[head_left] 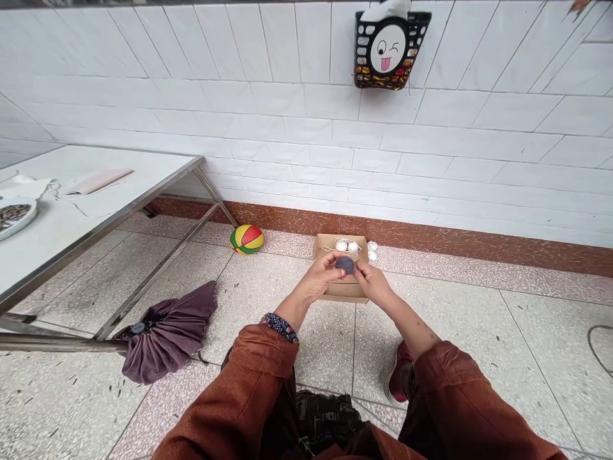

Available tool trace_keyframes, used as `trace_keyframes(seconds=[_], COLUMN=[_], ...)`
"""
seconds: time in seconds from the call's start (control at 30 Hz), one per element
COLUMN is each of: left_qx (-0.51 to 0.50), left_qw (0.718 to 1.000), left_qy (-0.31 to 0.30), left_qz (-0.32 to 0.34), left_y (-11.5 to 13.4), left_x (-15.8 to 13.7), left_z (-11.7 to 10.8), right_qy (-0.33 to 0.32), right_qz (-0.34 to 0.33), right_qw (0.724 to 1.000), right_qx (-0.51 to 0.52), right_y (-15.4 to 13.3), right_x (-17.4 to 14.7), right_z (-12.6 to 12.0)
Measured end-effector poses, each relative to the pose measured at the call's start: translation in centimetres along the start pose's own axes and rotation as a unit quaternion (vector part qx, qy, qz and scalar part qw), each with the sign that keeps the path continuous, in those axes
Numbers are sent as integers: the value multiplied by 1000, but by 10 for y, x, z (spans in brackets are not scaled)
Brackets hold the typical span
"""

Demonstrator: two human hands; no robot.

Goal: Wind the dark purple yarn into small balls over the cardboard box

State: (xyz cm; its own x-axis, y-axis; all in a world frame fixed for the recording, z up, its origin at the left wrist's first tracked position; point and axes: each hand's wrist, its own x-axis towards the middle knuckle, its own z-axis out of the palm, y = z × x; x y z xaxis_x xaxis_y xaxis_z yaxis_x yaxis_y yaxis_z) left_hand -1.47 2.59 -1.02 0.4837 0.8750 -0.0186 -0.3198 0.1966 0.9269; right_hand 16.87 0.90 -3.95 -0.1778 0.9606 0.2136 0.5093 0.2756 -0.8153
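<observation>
A small dark blue-grey ball of yarn (345, 264) is held between both of my hands over an open cardboard box (341, 291) on the floor. My left hand (322, 275) grips its left side with fingers curled. My right hand (371, 281) pinches its right side. Inside the box at the back lie two white yarn balls (347, 245) with a loose thread. Another white ball (372, 246) sits on the floor just right of the box. My rust-brown sleeves fill the lower part of the view.
A striped red, yellow and green ball (246, 239) rests by the wall. A folded purple umbrella (167, 332) lies at the left by the metal table (90, 220). A black basket with a winking face (389, 50) hangs on the tiled wall. A pink shoe (397, 377) is under my right arm.
</observation>
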Motion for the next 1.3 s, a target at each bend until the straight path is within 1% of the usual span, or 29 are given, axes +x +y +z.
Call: trace_keyframes(seconds=[0.07,0.13,0.2,0.23,0.3,0.37,0.5,0.57,0.63,0.7,0.77,0.83,0.93,1.03,1.13,1.2,1.23,1.3], left_qx=[12,66,154,196,249,253,208,173,128,79,40,10,-10,27,87,126,144,171], left_qw=[997,987,970,962,952,958,978,984,989,993,996,998,1000,996,992,987,985,982], left_qy=[79,144,183,186,169,125,20,-31,-70,-84,-73,-49,19,80,93,98,98,86], left_qz=[10,18,37,47,61,48,-12,-24,-25,-26,-32,-36,-23,-11,-5,1,2,-3], left_y=[0,-1,-3,-4,-7,-11,-15,-13,-7,-2,1,2,0,-3,-8,-11,-13,-15], left_x=[5,9,12,13,13,12,6,2,-2,-3,-3,0,6,12,17,18,18,17], left_z=[-6,-12,-16,-18,-19,-18,-10,-5,0,4,5,4,-2,-10,-16,-18,-17,-15], right_qy=[-47,-100,-132,-134,-113,-69,31,65,76,65,39,14,-23,-76,-127,-132,-120,-72], right_qz=[-26,-60,-82,-84,-74,-60,-55,-42,-20,5,26,35,12,-28,-40,-27,-17,0], right_qw=[998,993,988,987,989,992,993,993,994,997,998,999,1000,997,988,982,981,980], right_qx=[-12,-4,19,34,66,91,97,88,72,50,29,12,0,21,81,128,149,184], right_y=[-4,-12,-23,-28,-35,-36,-26,-18,-9,-1,5,9,5,-8,-25,-32,-33,-33], right_x=[-5,-9,-13,-13,-13,-11,-2,2,5,6,5,3,-2,-8,-13,-15,-15,-13], right_z=[4,4,-1,-4,-13,-21,-30,-29,-25,-19,-12,-5,1,-2,-11,-18,-22,-30])
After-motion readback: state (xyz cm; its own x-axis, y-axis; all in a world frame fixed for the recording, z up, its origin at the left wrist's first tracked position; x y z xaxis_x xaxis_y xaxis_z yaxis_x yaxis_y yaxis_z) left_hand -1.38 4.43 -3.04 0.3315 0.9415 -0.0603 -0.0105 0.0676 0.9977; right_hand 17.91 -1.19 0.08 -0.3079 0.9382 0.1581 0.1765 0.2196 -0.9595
